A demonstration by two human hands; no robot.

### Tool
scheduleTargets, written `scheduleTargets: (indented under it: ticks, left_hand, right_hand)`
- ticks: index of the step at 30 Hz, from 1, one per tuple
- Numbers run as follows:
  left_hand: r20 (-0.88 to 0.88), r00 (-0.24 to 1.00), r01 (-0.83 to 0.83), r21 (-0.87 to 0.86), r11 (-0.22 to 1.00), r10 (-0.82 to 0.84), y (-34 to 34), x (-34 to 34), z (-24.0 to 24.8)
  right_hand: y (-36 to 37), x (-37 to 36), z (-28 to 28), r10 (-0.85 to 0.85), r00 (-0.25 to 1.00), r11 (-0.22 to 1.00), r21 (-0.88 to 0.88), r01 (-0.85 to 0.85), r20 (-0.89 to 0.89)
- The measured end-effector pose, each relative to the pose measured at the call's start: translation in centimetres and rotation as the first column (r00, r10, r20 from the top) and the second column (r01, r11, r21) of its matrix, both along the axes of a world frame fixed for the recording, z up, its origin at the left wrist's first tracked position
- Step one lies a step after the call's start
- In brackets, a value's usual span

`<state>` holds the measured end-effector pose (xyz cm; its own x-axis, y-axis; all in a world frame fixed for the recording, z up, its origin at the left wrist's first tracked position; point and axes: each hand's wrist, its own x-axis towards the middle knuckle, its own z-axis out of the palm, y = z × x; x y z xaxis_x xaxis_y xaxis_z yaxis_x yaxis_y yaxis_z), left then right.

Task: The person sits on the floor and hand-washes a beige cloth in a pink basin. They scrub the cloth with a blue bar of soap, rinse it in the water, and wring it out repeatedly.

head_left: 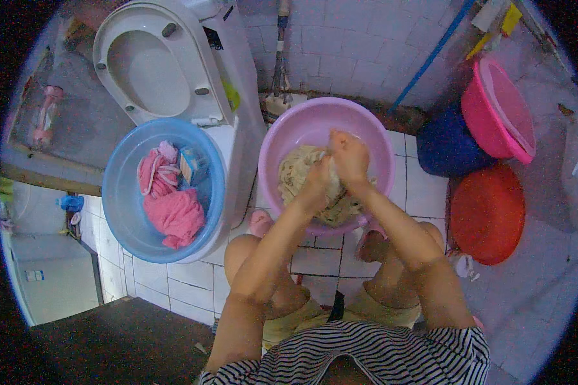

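Crumpled cream cloth (295,169) is bunched and gripped between left hand (317,181) and right hand (351,157) within a round, smooth plastic basin (311,131).

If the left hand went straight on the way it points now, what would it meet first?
The left hand would probably meet the right hand, just ahead toward the picture's upper right; depth between them is unclear.

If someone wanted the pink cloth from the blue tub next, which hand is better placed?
Probably the left hand: the pink cloth lies in the blue tub on that side, and the right hand is farther across. Both hands are over the purple basin, though.
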<state>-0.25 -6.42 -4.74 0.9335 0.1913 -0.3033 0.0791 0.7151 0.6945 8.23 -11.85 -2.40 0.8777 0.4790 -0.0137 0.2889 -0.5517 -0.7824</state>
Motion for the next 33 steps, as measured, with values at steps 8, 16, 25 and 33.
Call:
scheduleTargets:
  ticks: [8, 16, 25, 33]
  left_hand:
    - [-0.194, 0.98, -0.055, -0.037, 0.998, 0.047, -1.0, -0.1, 2.1]
    - [-0.179, 0.972, -0.162, -0.038, 0.986, 0.153, 0.3, 0.2, 0.9]
    - [-0.291, 0.955, -0.098, -0.105, 0.99, 0.064, 1.3, 0.3, 0.1]
    - [-0.334, 0.934, -0.061, 0.192, 0.98, 0.123, 2.1, 1.2, 3.5]
  right_hand:
    - [-0.5, 1.0, -0.2, 0.023, 0.992, 0.999, -0.03, -0.019, 0.125]
    - [0.4, -2.5, -2.6, 0.025, 0.864, 0.976, 0.174, -0.13, 0.503]
    - [-0.4, -4.5, -0.4, 0.16, 0.962, 0.963, 0.181, -0.202, 0.221]
    - [-0.7, 3.8, -2.5, 0.053, 0.982, 0.972, 0.234, -0.009, -0.184]
